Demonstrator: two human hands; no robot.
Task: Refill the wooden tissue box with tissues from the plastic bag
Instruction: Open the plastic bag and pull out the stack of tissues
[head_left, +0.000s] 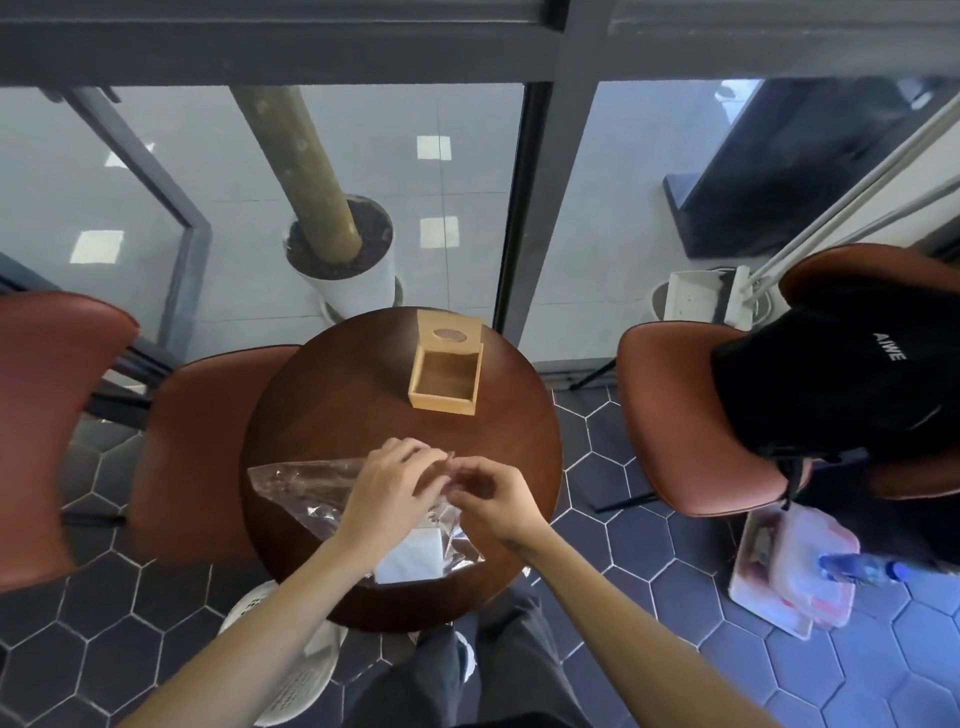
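Observation:
The wooden tissue box (444, 382) stands open and empty at the far side of the round dark table (337, 400), its lid with an oval slot tipped up behind it. A clear plastic bag (306, 491) lies on the near half of the table with a white stack of tissues (410, 558) inside. My left hand (392, 486) and my right hand (491, 496) meet above the bag, both pinching its upper edge. The hands hide the bag's mouth.
Brown chairs stand to the left (47, 415) and right (691, 415); a black bag (841, 384) rests on the right one. A white basket (291, 670) sits on the tiled floor under my left arm. A plastic container (795, 566) lies on the floor at right. Glass wall behind.

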